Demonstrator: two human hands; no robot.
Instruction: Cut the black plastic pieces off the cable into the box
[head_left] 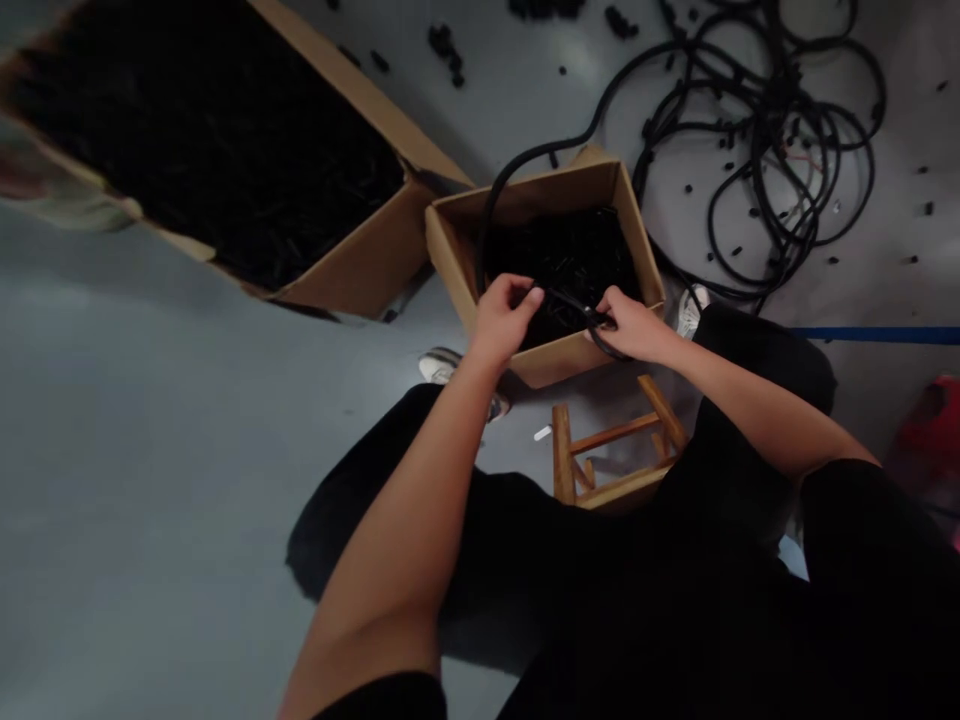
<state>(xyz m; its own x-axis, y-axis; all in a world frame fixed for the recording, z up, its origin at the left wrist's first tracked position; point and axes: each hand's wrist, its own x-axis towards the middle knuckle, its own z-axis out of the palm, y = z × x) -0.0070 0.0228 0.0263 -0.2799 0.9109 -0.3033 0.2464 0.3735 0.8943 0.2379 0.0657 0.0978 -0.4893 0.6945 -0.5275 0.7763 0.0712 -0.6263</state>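
The left hand (506, 318) pinches the black hose (525, 157), probably light and bendy, best held near its end; the right hand (636, 328) grips scissors (589, 312).

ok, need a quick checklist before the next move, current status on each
1. Left hand on black hose: ok, hose runs to it.
2. Right hand on scissors-like tool: ok, held.
3. Left fingers clear of blades: cannot tell, dark on dark and close.
4. Both hands at small carton: ok, over its near part.
5. Hose slack free of tangles: not ok, overlapping loops on the floor.
6. Floor free of loose black pieces: not ok, scattered beyond the carton.
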